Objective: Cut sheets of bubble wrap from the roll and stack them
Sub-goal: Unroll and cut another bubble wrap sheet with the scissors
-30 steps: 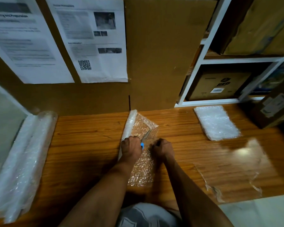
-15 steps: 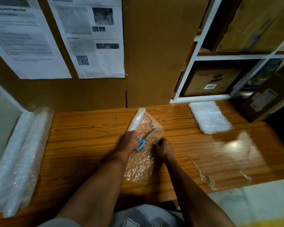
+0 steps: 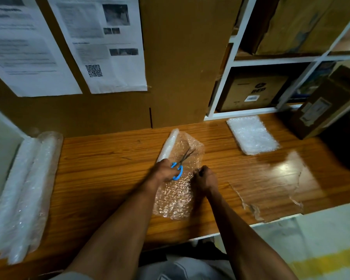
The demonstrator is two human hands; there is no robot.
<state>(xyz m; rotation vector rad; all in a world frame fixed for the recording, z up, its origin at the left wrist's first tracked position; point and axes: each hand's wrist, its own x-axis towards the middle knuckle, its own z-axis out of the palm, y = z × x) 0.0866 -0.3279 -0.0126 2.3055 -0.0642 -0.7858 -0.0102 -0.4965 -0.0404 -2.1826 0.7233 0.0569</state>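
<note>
A small bubble wrap roll (image 3: pixel 168 145) lies in the middle of the wooden table (image 3: pixel 109 170), with an unrolled length (image 3: pixel 176 197) stretching toward me. My left hand (image 3: pixel 164 171) grips blue-handled scissors (image 3: pixel 179 168), their blades open over the wrap and pointing away to the upper right. My right hand (image 3: pixel 205 178) pinches the wrap's right edge just beside the scissors. A stack of cut bubble wrap sheets (image 3: pixel 252 135) lies at the far right of the table.
Large bubble wrap rolls (image 3: pixel 22 193) lie along the table's left edge. A torn clear plastic film (image 3: pixel 271 188) lies flat on the right. A cardboard box (image 3: pixel 323 107) sits at the far right, with a white shelf unit (image 3: pixel 240 114) and a cardboard wall behind.
The scissors have moved forward along the wrap and their blades have opened. My right hand has stayed at the wrap's edge. The camera has shifted slightly.
</note>
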